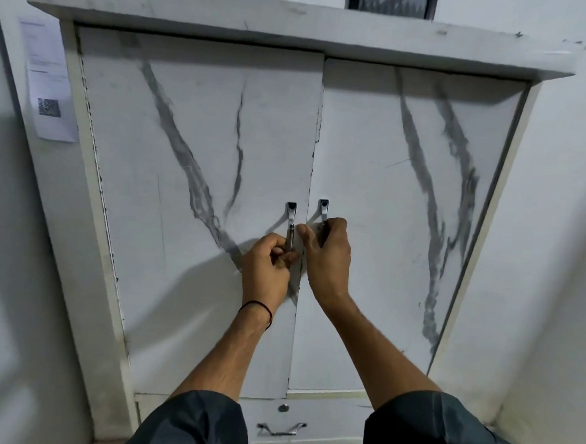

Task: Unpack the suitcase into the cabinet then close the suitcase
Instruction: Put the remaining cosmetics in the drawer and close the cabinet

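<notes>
A white cabinet with grey marble veins fills the view, its left door [198, 183] and right door [404, 210] both closed. Two chrome handles sit side by side at the middle seam. My left hand [269, 264] grips the left handle [290, 221], fingers curled round its lower part. My right hand [327, 254] grips the right handle [323, 210] in the same way. A dark thread band circles my left wrist. The suitcase is out of view.
Below the doors a drawer with a chrome handle [281, 429] and a small round lock [283, 407] shows between my sleeves. A printed paper sheet [51, 83] hangs on the wall at the left. White walls close in on both sides.
</notes>
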A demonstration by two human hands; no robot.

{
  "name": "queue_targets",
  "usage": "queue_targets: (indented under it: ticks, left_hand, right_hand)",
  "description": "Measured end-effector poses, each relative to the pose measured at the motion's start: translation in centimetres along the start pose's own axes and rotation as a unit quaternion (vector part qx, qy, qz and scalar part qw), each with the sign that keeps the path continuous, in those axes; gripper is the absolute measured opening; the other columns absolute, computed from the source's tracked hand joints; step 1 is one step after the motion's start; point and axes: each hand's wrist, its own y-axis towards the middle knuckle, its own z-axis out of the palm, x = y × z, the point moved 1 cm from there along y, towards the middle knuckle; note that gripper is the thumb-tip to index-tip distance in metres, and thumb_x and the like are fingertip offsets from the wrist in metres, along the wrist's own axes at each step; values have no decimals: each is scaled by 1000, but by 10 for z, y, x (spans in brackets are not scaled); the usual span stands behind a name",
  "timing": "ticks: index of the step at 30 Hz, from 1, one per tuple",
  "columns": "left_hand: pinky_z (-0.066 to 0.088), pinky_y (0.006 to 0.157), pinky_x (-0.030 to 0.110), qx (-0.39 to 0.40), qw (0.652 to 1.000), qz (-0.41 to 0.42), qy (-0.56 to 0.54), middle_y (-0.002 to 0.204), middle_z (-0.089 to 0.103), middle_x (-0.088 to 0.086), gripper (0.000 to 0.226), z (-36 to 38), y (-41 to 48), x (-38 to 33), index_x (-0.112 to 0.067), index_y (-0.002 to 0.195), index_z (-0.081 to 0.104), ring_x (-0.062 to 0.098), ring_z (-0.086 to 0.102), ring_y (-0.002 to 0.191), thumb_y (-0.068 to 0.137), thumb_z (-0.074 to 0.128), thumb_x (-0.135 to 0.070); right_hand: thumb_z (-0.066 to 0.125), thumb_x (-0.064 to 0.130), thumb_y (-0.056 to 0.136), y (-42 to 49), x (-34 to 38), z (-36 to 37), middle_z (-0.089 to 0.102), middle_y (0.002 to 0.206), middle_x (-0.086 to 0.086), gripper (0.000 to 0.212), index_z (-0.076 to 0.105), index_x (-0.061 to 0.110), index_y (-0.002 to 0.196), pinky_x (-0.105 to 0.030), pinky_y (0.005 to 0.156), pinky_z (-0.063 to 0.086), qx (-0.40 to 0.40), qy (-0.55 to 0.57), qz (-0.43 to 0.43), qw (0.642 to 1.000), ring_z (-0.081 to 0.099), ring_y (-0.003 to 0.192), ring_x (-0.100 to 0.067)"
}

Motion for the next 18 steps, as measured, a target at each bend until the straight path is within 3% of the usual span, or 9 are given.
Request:
queue_targets:
  ticks: [5,11,14,18]
  left_hand:
    - [48,64,22,-33,998,41,22,77,59,4,20,1,-6,-3,-11,78,56,12,53,70,84,69,4]
    - [46,65,9,-40,998,55,-3,78,64,-4,18,-11,-28,-13,-13,80,60,6,59,72,85,69,2]
    - [54,69,20,-33,998,52,-17,78,65,-5,15,-16,-34,-15,-14,83,63,7,62,74,86,69,0]
    - [60,72,37,-26,999,41,-20,78,64,-7,21,-14,-30,-11,-19,83,62,15,65,77,86,69,0]
  right_hand:
    - [75,35,88,7,1,-8,55,76,5,33,50,14,89,-15,56,37,24,11,19,999,49,64,-6]
    - [81,44,80,-8,8,-26,51,67,8,45,44,19,78,-16,53,36,20,14,13,1000,44,56,-6]
    - [83,50,74,-15,10,-33,51,65,9,51,44,18,77,-19,53,38,2,8,7,1000,44,56,-6]
    - [82,46,78,-26,6,-34,50,65,6,48,44,17,78,-35,55,46,-35,-8,-19,999,43,56,-11]
